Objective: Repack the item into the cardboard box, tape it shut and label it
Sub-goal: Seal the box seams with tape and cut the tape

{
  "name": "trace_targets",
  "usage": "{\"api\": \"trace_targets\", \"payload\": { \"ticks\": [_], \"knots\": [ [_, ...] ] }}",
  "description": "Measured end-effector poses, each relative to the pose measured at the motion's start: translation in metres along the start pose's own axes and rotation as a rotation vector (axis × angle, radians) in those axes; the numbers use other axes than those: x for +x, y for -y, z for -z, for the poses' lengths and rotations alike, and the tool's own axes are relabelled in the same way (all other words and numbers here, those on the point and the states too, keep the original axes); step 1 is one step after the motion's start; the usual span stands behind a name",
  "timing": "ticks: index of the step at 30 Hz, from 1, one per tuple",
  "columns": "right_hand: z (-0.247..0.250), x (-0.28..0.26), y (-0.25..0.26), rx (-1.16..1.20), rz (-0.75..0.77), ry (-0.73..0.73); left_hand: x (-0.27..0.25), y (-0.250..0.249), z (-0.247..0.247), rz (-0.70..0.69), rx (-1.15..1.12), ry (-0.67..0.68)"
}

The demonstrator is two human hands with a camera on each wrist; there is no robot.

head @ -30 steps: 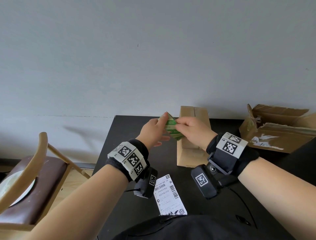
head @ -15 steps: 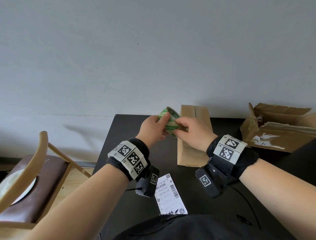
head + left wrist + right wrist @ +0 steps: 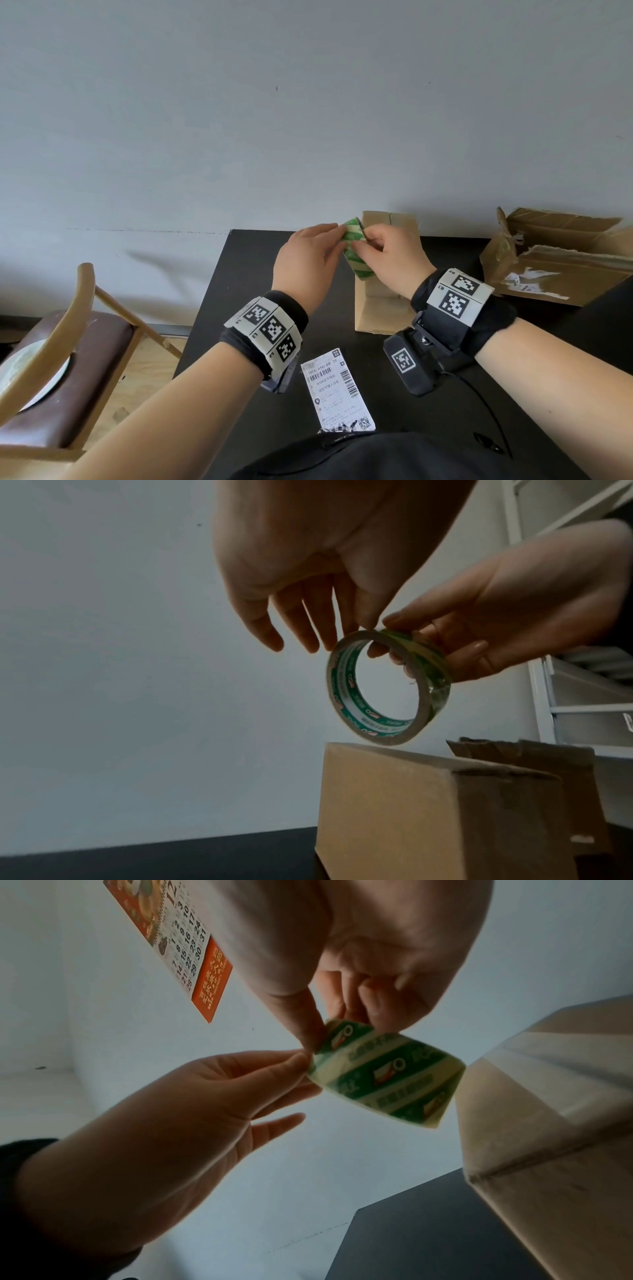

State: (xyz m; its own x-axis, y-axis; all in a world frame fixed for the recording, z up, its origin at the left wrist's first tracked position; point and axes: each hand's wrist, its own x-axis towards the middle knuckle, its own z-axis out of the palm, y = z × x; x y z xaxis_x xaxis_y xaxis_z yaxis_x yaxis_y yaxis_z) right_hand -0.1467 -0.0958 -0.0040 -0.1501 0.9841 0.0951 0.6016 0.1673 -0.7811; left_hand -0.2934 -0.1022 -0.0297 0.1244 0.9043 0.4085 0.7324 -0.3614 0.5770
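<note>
A green-and-white tape roll (image 3: 357, 253) hangs in the air above the closed brown cardboard box (image 3: 378, 310) on the black table (image 3: 239, 308). My right hand (image 3: 371, 244) grips the roll (image 3: 434, 685), with fingers (image 3: 397, 657) through its core. My left hand (image 3: 330, 240) pinches the roll's upper edge (image 3: 316, 1056) between thumb and forefinger, its other fingers (image 3: 274, 637) loosely straight. A white shipping label (image 3: 337, 394) lies flat on the table close to my body. The inside of the box (image 3: 428, 804) is hidden.
A torn, open cardboard box (image 3: 555, 263) sits at the table's right back. A wooden chair (image 3: 68, 342) with a brown seat stands left of the table. A calendar (image 3: 181, 947) hangs on the grey wall behind. White shelving (image 3: 582, 696) stands at the right.
Both hands have turned the tape roll, so that it now stands more edge-on to the head view. The left fingertips have shifted to its upper edge. The box and label have not moved.
</note>
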Motion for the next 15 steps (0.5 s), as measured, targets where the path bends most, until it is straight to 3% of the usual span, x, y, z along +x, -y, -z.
{"api": "trace_targets", "payload": {
  "ticks": [4,12,15],
  "knots": [
    [0.0002,-0.0012,0.0035,0.006,0.0,-0.022,0.001,-0.0011,0.0003,-0.083,0.095,-0.116],
    [-0.0023,-0.0023,0.0028,-0.09,0.008,-0.01,0.0011,-0.0012,0.0035,-0.109,0.282,-0.133],
    [-0.0023,-0.0037,0.0013,-0.157,0.031,-0.02,0.0029,-0.0026,0.0049,-0.023,0.433,0.038]
  ]
}}
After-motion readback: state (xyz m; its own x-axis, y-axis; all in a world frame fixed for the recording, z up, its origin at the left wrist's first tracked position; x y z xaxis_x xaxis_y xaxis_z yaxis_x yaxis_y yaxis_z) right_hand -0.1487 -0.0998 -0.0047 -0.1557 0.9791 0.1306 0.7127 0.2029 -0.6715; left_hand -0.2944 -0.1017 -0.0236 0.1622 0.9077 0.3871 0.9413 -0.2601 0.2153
